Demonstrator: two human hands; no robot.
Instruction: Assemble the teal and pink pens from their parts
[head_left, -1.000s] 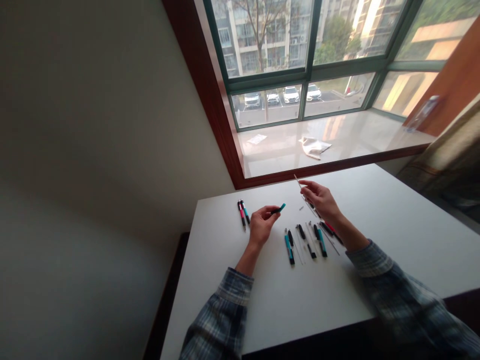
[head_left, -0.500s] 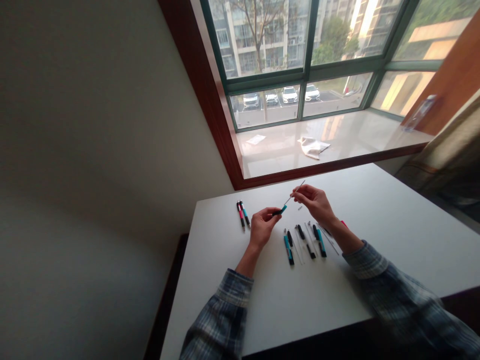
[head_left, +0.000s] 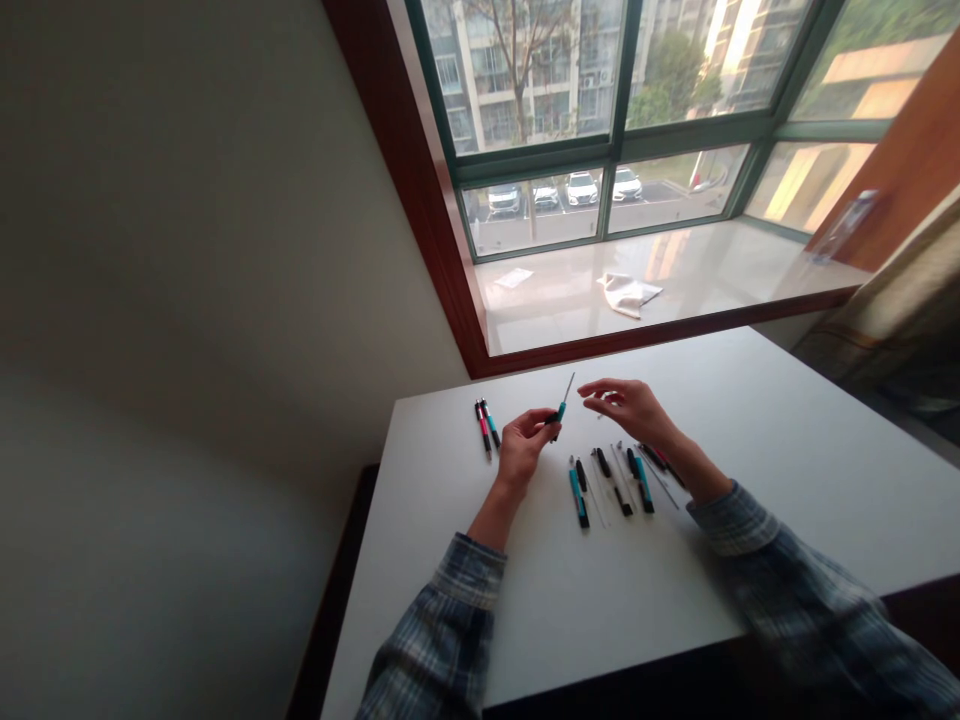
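Observation:
My left hand [head_left: 525, 447] is closed on a teal and black pen barrel [head_left: 561, 411], held above the table. A thin refill [head_left: 571, 385] sticks up out of the barrel's teal end. Just to the right, my right hand [head_left: 626, 408] hovers with its fingers apart and nothing between them. Below the hands lies a row of pen parts: a teal and black barrel [head_left: 578, 498], a black grip [head_left: 581, 474], another black grip [head_left: 602, 462], a second teal barrel [head_left: 644, 487] and several thin refills. Red and black parts [head_left: 656, 458] show partly behind my right wrist.
Two whole pens, one red and black [head_left: 481, 428], one teal and black [head_left: 490, 422], lie left of my hands on the white table [head_left: 450, 560]. Behind the table is a window sill [head_left: 555, 315] with a crumpled white cloth or paper [head_left: 628, 294]. A wall stands to the left.
My right hand has let go of the refill and opened. The refill now stands in the barrel, which my left hand has tilted more upright.

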